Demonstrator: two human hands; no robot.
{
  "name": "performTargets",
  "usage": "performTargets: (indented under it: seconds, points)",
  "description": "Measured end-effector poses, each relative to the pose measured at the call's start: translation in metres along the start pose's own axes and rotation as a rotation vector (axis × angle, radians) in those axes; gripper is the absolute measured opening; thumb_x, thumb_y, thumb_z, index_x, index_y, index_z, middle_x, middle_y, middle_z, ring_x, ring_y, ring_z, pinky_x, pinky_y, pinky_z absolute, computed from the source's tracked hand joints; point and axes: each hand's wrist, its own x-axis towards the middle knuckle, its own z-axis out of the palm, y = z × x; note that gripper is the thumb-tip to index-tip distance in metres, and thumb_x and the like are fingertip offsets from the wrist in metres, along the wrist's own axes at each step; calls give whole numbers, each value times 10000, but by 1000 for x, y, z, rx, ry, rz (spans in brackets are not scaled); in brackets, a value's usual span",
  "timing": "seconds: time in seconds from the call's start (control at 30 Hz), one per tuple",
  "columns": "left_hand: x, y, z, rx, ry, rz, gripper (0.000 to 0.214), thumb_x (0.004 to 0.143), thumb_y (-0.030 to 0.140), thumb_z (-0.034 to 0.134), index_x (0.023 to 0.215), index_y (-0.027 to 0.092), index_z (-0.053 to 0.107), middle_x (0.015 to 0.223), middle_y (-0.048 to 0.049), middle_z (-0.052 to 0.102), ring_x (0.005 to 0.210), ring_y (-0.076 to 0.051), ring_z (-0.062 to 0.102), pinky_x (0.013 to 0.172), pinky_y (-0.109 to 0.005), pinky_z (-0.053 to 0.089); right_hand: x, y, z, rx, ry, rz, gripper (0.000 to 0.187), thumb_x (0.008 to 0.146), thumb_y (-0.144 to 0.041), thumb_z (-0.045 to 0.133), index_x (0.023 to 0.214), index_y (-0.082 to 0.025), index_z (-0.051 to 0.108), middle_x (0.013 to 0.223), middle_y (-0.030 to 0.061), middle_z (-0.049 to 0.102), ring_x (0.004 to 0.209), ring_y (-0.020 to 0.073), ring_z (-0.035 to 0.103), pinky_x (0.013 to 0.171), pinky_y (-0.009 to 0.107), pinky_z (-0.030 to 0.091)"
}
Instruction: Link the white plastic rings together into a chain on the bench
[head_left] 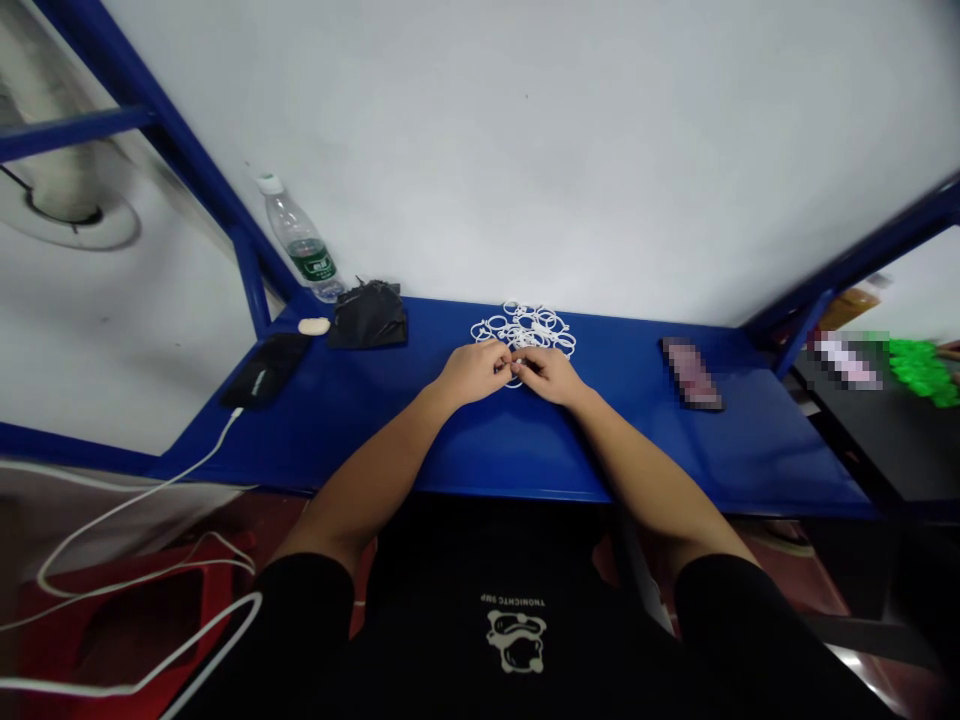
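My left hand [477, 372] and my right hand [550, 374] meet over the middle of the blue table. The fingers of both are closed in a pinch on one thin white ring [514, 383], whose lower curve shows between and below the hands. Its small joint is mostly covered by my fingertips. Just beyond the hands lies a loose heap of similar white rings [534, 322], thin plastic loops with small tabs, some overlapping.
At the left stand a water bottle [306, 245] and a crumpled black bag [369, 315]. Near them lie a small cream-coloured case [313, 326] and a black power bank [266, 372] with a white cable. A phone [691, 373] rests at the right. Blue frame bars flank the table [517, 465].
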Motion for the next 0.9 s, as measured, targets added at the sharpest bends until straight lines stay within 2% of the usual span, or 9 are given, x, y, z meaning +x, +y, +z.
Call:
performTargets:
  seconds: [0.17,0.3,0.4,0.53,0.7,0.9]
  points:
    - [0,-2,3,-2,80,14,72,979,201,668,964,209,737,1032,-49,773,912,-189,702,781,-285,492,2,0,1,61,52,66,264,991,-296,515,1005,-217,766,902,38,803,792,191,714,770,311,536]
    - [1,-1,9,-26,116,21,54,971,200,684,948,210,732,998,-47,769,898,-186,703,785,-282,497,4,0,10,221,165,168,217,851,-215,535,905,-214,746,810,15,773,719,181,690,711,294,545]
    - [3,0,16,-73,105,16,41,946,191,704,913,212,715,945,-32,758,862,-176,690,780,-279,493,4,2,16,243,228,204,179,793,-196,545,821,-226,720,762,4,752,686,179,676,679,288,537]
    - [4,-2,21,-114,41,4,54,909,203,743,877,215,701,880,-9,743,801,-162,666,761,-276,481,2,6,14,189,171,135,223,802,-162,535,829,-222,747,803,13,780,721,181,705,736,306,559]
    - [6,-12,19,-139,69,-34,53,931,225,725,883,210,707,900,-21,755,793,-161,659,751,-281,480,2,8,7,203,112,109,331,848,-157,511,976,-212,811,903,29,821,798,182,748,797,314,588]
    - [7,-18,20,-135,60,-20,31,909,200,727,881,208,717,881,-21,765,778,-156,660,747,-279,488,3,8,8,154,102,85,312,873,-162,539,975,-211,829,928,34,834,803,178,754,801,305,584]
